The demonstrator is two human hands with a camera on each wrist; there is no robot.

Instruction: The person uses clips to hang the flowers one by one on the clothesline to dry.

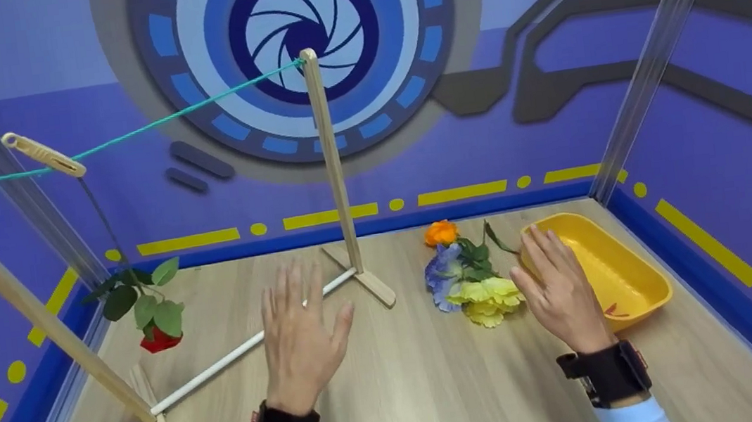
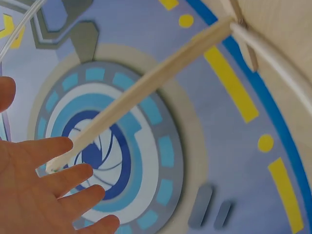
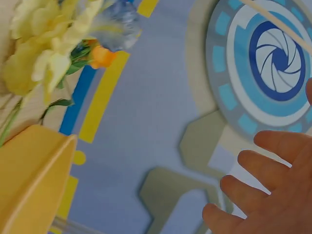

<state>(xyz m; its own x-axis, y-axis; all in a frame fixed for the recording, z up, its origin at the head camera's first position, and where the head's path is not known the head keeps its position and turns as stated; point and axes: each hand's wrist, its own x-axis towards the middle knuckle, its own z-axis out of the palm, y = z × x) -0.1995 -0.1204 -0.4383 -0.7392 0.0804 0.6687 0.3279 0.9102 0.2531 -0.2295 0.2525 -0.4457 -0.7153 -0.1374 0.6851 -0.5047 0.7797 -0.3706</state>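
My left hand point(image 1: 302, 336) is held over the table with straight fingers, near the white bar point(image 1: 214, 371) of a wooden stand, and holds nothing. My right hand point(image 1: 560, 289), fingers straight too, hovers by the left side of a yellow tray point(image 1: 627, 267). Left of it lie a yellow flower point(image 1: 489, 299), a purple-blue flower point(image 1: 445, 275) and an orange flower point(image 1: 441, 232). A red rose point(image 1: 161, 340) hangs head down from a green string point(image 1: 181, 113), its stem at a wooden clothespin point(image 1: 48, 156). Both palms appear empty in the wrist views.
The string runs between two wooden posts, the near-left post point(image 1: 33, 307) and the far post point(image 1: 333, 166). A small red piece point(image 1: 614, 312) lies inside the tray. Purple-blue printed walls point(image 1: 399, 166) enclose the wood-grain table point(image 1: 425, 389) at the back and sides.
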